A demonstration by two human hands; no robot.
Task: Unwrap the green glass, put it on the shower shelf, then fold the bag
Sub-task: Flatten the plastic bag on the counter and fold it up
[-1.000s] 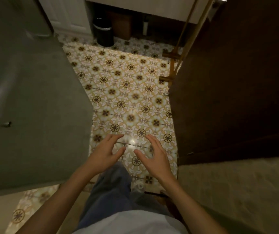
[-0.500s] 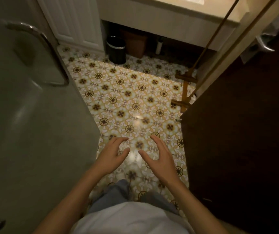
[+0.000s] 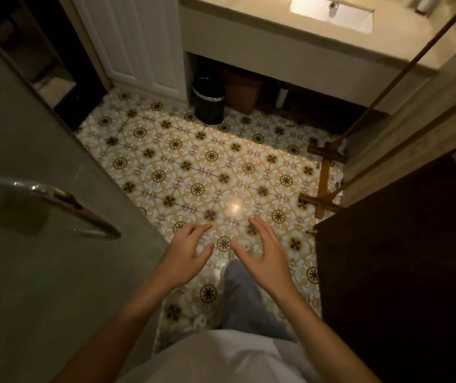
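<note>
Two empty hands (image 3: 228,251) between glass door (image 3: 28,272) and wooden door (image 3: 400,272)

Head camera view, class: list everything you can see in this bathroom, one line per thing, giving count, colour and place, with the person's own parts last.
Tiled floor: one, yellow and white with dark motifs, centre.
Waste bin: one, black with a silver rim, on the floor under the vanity's left end.
Vanity counter: one, cream, top.
Sink basin: one, white, set in the counter.
Glass door: one, grey-green, left.
Door handle: one, chrome, on the glass door.
Wooden door: one, dark brown, right.
Wooden stand: one, brown, on the floor at right.
Left hand: one, empty, fingers spread, lower centre.
Right hand: one, empty, fingers spread, beside it.
</note>
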